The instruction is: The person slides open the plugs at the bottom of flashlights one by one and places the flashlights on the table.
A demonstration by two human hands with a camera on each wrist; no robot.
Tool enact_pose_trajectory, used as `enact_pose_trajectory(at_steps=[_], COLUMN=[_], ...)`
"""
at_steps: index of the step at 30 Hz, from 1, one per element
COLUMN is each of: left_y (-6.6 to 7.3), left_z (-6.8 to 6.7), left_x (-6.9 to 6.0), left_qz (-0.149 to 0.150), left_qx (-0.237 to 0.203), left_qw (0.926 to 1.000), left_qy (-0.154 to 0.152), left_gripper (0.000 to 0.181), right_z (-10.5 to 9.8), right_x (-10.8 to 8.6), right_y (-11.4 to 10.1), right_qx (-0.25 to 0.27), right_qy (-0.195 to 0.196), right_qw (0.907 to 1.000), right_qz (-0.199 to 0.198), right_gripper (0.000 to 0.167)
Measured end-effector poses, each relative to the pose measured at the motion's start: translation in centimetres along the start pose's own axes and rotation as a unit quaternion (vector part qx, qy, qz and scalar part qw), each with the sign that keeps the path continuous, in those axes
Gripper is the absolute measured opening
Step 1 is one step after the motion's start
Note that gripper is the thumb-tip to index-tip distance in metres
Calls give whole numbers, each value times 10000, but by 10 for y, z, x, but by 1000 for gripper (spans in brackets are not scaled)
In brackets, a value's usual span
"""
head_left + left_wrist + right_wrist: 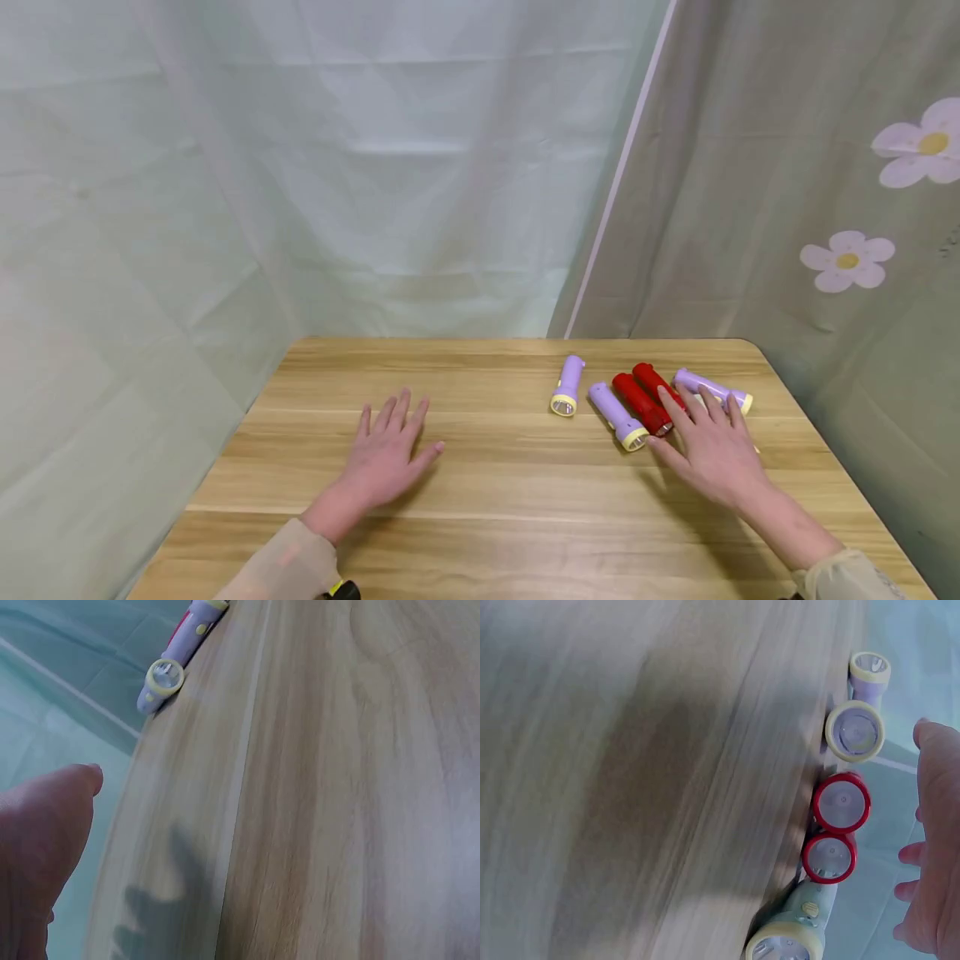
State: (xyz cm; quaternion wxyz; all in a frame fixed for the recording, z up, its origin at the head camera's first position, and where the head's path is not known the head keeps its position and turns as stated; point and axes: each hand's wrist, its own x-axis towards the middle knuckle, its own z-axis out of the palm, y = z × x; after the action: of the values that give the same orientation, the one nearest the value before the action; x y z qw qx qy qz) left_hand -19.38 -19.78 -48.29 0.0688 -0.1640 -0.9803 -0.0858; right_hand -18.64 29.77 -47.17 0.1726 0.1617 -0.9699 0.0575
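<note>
My left hand hovers over the wooden table with fingers spread, holding nothing. My right hand, also spread, is over the right end of a group of flashlights and partly covers it. Two red flashlights lie side by side. Left of them is a purple flashlight with a cream rim, and farther left another purple flashlight. One more purple flashlight lies behind the right fingertips. In the right wrist view, a pale greenish flashlight sits beside the red ones; in the head view the hand mostly hides it.
The wooden table has rounded far corners. A pale curtain hangs behind it, and a grey curtain with flower prints runs along the right side. Something black and yellow shows by the left sleeve.
</note>
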Motion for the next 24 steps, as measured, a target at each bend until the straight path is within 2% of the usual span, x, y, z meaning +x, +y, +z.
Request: enact_pose_trajectory(at_steps=[8,17,24], left_y=[15,35,49], left_z=[2,2,4], left_x=[1,5,3], left_qz=[248,464,673], left_qx=[89,30,58], left_qw=[9996,9985,9967], left_qy=[-119,-295,-441], left_gripper=[80,80,81], right_z=[-2,-5,-10], right_x=[4,7,9], right_y=[8,20,18], right_qx=[109,46,117], right_qy=[107,-68,-281], right_qw=[9999,9998,9991], right_qz=[-2,178,293], right_gripper=[78,78,79])
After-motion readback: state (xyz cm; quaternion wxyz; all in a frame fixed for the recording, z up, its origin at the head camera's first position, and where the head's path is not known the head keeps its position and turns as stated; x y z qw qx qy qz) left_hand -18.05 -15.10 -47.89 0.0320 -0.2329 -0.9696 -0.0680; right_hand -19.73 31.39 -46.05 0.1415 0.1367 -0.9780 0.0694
